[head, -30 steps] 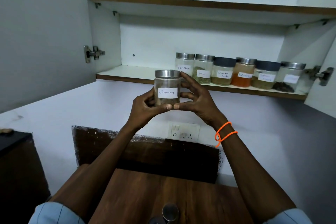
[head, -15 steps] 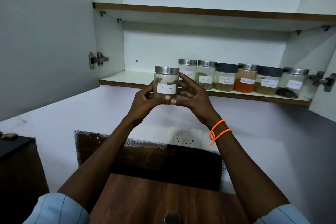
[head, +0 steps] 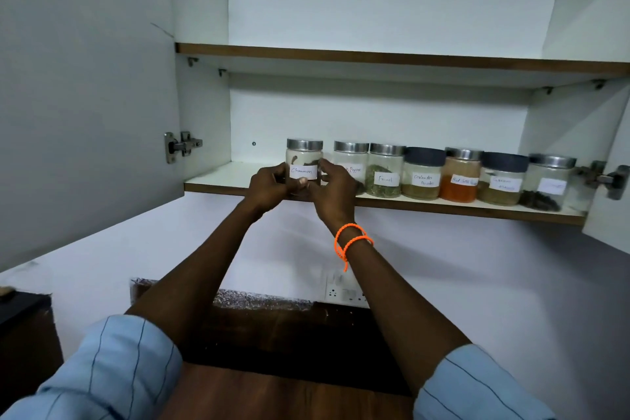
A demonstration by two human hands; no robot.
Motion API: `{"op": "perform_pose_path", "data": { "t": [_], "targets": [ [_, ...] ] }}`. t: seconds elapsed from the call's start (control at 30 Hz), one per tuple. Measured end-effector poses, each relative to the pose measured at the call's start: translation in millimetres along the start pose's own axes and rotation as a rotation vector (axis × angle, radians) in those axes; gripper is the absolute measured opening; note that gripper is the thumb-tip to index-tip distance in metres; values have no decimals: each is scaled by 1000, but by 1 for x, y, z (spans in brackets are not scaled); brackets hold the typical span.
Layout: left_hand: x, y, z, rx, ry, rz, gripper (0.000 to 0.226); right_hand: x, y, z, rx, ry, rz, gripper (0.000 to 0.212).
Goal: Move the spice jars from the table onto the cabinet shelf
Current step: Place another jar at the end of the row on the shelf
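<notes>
A glass cinnamon jar with a steel lid and a white label is at the front edge of the lower cabinet shelf; whether it rests there I cannot tell. My left hand grips its left side and my right hand grips its right side, thumbs meeting under the label. To its right stands a row of several labelled jars: black pepper, fennel, coriander powder, red chilli and others.
The cabinet doors are open, the left door swung wide and the right door at the frame edge. An upper shelf is bare. Below are a wall socket and a wooden table.
Both hands have lifted the cinnamon jar up and forward from chest height to the lower shelf, left of the black pepper jar. The view has tilted upward.
</notes>
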State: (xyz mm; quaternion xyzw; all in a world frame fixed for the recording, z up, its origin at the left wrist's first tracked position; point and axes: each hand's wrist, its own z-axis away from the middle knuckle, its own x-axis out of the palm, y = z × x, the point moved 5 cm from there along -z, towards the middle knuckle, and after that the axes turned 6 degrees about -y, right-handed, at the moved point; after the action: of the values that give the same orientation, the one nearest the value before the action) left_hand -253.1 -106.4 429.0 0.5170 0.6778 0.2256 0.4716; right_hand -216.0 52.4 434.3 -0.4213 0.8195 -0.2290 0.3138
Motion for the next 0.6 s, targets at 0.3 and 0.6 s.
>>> {"op": "perform_pose_path", "data": {
  "t": [0.3,0.6],
  "targets": [
    [16,-1,-18,-26,73,-330,65,5,18,9,-33,72,171,31],
    [22,-9,8,257,333,-472,56,4,44,54,-196,149,244,38]
  ]
}}
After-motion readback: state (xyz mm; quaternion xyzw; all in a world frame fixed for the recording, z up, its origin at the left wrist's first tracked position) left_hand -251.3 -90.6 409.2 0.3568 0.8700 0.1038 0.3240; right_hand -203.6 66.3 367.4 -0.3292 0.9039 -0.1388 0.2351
